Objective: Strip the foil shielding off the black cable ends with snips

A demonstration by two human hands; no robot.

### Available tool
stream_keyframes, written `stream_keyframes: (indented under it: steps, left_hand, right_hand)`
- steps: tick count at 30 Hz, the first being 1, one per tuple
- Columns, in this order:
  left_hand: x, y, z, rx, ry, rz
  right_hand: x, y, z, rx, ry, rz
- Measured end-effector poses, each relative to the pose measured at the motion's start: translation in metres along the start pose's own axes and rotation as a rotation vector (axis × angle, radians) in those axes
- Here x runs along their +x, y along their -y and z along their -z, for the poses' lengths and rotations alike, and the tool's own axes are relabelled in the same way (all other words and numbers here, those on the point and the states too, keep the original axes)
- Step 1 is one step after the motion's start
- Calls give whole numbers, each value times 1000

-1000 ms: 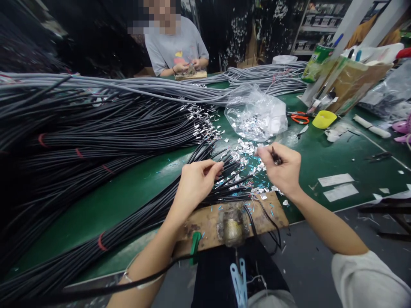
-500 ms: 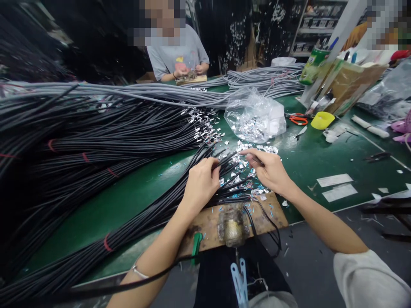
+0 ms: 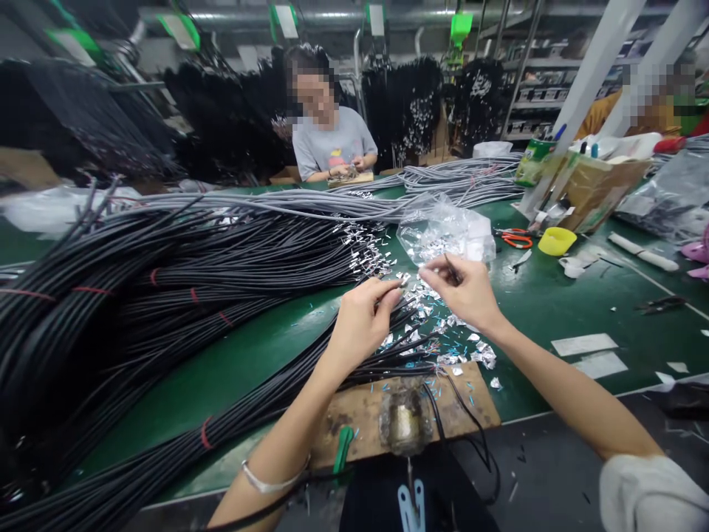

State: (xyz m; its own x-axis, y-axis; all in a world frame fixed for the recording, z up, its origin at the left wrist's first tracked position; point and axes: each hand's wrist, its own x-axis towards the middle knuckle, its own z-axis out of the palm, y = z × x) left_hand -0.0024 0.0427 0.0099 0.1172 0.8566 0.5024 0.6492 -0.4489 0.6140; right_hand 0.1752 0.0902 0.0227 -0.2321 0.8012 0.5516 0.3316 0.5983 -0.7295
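My left hand (image 3: 362,318) is closed in a pinch on the end of a black cable (image 3: 394,284), its tip pointing right. A small shiny foil bit shows just past that tip. My right hand (image 3: 465,290), a little to the right, has its fingers curled together; a thin dark item (image 3: 453,270) shows between them, too small to name. Beneath both hands lie silvery foil scraps (image 3: 424,292) and blue wire trimmings. A red-tied bundle of black cables (image 3: 260,395) runs under my left forearm, with stripped, coloured wire ends at its right.
A wooden board (image 3: 354,406) at the near edge carries a tape-wrapped fixture (image 3: 405,421) and a green-handled tool (image 3: 343,449). Black cable bundles (image 3: 266,251) fill the left. Beyond lie a clear bag (image 3: 443,229), orange-handled scissors (image 3: 516,238) and a yellow tape roll (image 3: 557,241). A co-worker (image 3: 335,140) sits opposite.
The camera has tilted up, bringing more of the background into view. Both hands have lifted slightly from the cable ends, and my right fingers have curled further in.
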Motion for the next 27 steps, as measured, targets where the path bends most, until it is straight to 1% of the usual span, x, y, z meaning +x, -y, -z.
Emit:
stream_keyframes:
  steps: [2, 4, 7, 9, 11, 14, 17, 24, 26, 27]
  left_hand:
    - [-5, -2, -3, -119, -58, 98]
    - [-10, -7, -6, -233, -133, 185]
    - [-16, -15, -10, -285, -246, 222]
    - [-18, -18, -12, -270, -310, 196]
    - [-19, -19, -13, -244, -370, 157]
    - [-20, -18, -13, -200, -429, 107]
    - [-22, -19, -13, -159, -446, 63]
    - [-22, -23, -15, -8, -514, -74]
    - [-24, -22, -16, -10, -499, -67]
    - [-24, -22, -15, -31, -470, -40]
  right_hand:
    - [-11, 0, -3, 4, -9, -42]
    - [-21, 2, -4, 7, 13, -70]
    - [-28, 6, -4, -15, 96, -66]
    - [-31, 9, -4, -58, 135, -25]
    - [-32, 12, -5, -81, 143, 30]
    - [-35, 14, -7, -42, 151, 79]
    - [-36, 15, -9, 2, 140, 83]
    - [-37, 14, -10, 18, 119, 68]
    - [-37, 14, -11, 9, 98, 61]
    - [-38, 14, -11, 0, 89, 56]
